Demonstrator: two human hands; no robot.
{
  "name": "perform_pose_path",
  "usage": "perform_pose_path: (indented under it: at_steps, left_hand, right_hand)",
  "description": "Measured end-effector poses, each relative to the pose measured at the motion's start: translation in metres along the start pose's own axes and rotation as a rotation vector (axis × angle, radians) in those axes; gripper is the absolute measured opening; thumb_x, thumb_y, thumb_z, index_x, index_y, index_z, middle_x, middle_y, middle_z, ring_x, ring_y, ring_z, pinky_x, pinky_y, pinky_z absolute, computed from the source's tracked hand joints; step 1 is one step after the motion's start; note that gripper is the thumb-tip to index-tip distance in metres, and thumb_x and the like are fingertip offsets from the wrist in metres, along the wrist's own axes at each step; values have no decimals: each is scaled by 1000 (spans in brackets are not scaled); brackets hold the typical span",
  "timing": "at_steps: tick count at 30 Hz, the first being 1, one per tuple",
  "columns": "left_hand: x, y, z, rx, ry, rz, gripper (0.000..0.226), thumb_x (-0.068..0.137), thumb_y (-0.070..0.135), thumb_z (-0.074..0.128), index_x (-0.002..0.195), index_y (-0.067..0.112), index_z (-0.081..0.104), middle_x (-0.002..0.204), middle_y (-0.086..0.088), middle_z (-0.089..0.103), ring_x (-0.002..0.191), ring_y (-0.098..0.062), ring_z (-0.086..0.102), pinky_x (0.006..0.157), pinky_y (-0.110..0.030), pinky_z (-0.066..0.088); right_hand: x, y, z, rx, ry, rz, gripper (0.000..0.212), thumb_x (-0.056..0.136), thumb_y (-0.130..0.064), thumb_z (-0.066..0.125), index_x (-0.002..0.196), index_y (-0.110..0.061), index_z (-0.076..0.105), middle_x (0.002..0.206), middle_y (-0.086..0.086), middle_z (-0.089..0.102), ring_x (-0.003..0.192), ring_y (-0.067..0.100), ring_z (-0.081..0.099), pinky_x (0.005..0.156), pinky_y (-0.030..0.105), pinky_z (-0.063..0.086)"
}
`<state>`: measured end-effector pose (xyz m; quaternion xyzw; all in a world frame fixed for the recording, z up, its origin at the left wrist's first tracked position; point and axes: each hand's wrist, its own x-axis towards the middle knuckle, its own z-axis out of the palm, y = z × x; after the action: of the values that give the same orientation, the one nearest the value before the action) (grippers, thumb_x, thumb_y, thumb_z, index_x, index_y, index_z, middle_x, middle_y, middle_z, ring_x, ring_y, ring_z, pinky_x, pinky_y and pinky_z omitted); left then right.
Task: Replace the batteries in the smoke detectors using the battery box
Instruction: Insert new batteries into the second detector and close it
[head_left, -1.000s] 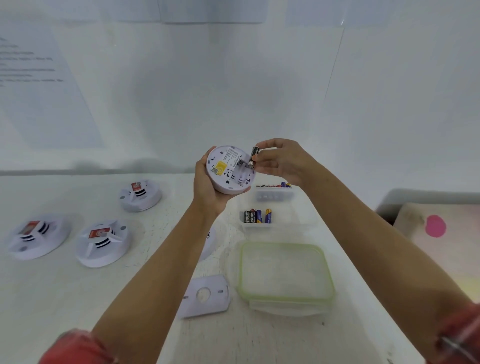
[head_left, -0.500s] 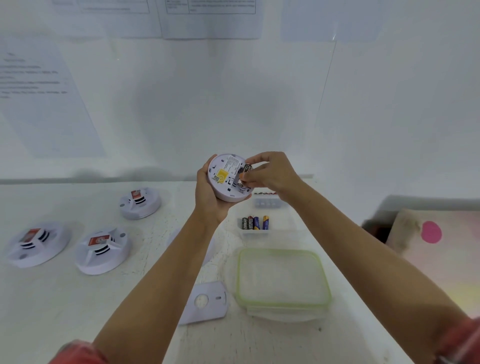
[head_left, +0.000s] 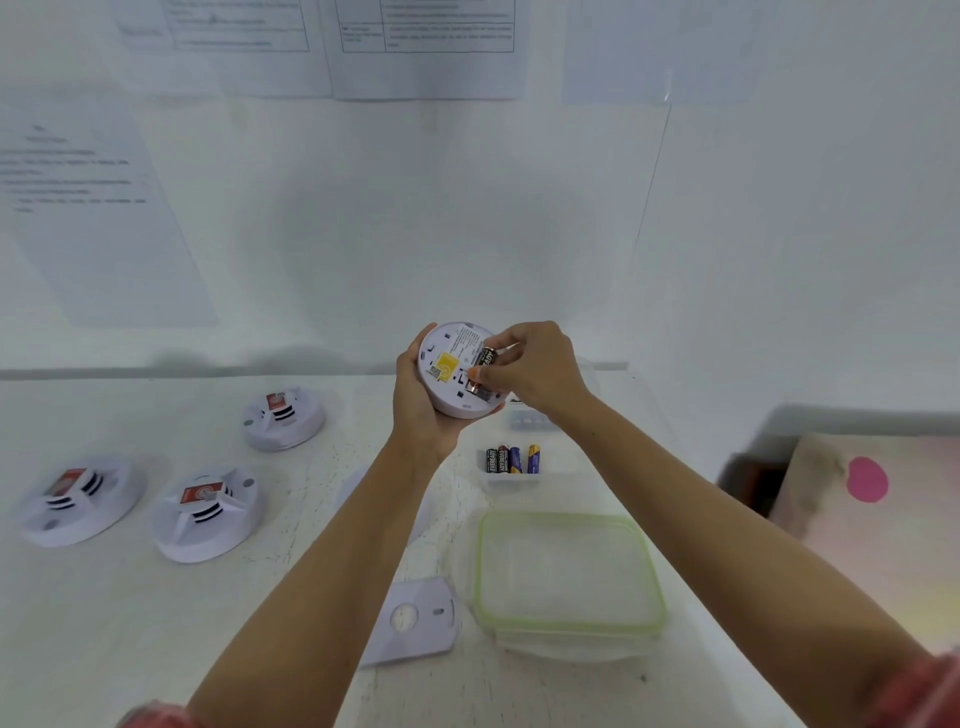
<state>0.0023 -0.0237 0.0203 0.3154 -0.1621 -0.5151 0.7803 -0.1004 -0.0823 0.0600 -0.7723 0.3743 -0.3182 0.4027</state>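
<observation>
Above the white table (head_left: 104, 623), the left hand (head_left: 423, 410) cups an overturned smoke detector (head_left: 457, 371), back side up, its fingers wrapped around the rim. The right hand (head_left: 535, 371) pinches a black battery (head_left: 485, 358) between thumb and fingertips and presses it into the detector's open compartment; one end looks seated, though whether it is fully clicked home I cannot tell. Just below the hands, the clear battery box (head_left: 511, 480) sits open on the table with four batteries (head_left: 511, 460) standing in it, and its green-rimmed lid (head_left: 569, 574) lies nearer the person. A white mounting plate (head_left: 413, 621) lies loose beside the lid, probably off the detector in hand. Well apart to the left, three more smoke detectors (head_left: 205, 512) rest face up. Judging from this, the first unit is mid-swap: finishing the batteries and refitting the plate remain, and the other three look untouched
</observation>
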Motion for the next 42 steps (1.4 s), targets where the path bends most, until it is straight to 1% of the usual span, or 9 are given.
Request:
perform_pose_path:
  at_steps: [9,12,15,19,23,28,31,34,42]
  left_hand:
    - [4,2,-5,55,12,6,38,95,42,34,102,20,64,100,-8,66,90,-25,61,80,-44,49]
    - [5,2,-3,60,23,16,36,95,41,35,98,21,65,95,-6,69,90,-24,61,80,-45,49]
    - [6,1,-2,63,17,6,36,94,41,36,93,21,67,85,-4,72,88,-23,61,83,-46,47]
    - [8,0,-3,34,-1,7,36,95,40,36,90,21,67,83,-4,72,87,-23,61,83,-46,47]
    - [10,-1,-5,0,11,-10,39,95,40,35,94,21,69,94,-7,70,92,-26,60,81,-47,47]
    - [14,-2,-6,-44,14,-37,50,93,40,39,66,22,77,82,-6,73,91,-27,59,87,-48,44]
    - [16,-2,-11,-24,40,-49,47,93,41,40,70,19,76,82,-8,72,89,-28,59,86,-49,44]
    - [14,-1,-12,23,53,-37,41,94,41,36,81,20,69,78,-7,73,86,-28,60,83,-47,44]
    - [16,0,-9,69,49,-44,36,94,41,36,92,19,64,93,-10,67,89,-28,60,80,-47,46]
  right_hand:
    - [0,-3,-2,124,-42,119,26,65,-6,78,85,-10,61,98,21,66,80,33,69,77,45,57]
    - [-1,-8,-6,67,-75,109,15,67,-2,75,62,-10,64,82,25,70,67,29,65,75,42,55]
    - [0,-10,-4,5,-104,96,4,68,-4,74,70,-1,71,82,23,71,66,22,62,65,31,50]
    - [2,-9,1,-64,-100,66,13,71,-5,70,79,5,73,83,24,71,63,20,56,53,22,41]
    - [5,-9,2,-104,-48,-25,12,74,-4,69,81,6,71,86,26,70,78,37,66,55,25,43]
    - [8,-5,5,-239,-120,-88,22,84,-15,65,87,5,72,89,22,71,69,24,60,54,19,42]
    - [11,-2,0,-285,-268,-77,24,86,-17,62,97,3,70,97,24,69,83,31,63,73,33,50]
    - [9,-2,-6,-310,-350,-109,31,82,-13,68,109,2,66,104,23,67,102,33,61,95,42,45]
    - [14,2,-3,-218,-225,-114,35,64,-7,82,97,2,71,93,15,72,76,16,66,67,17,50]
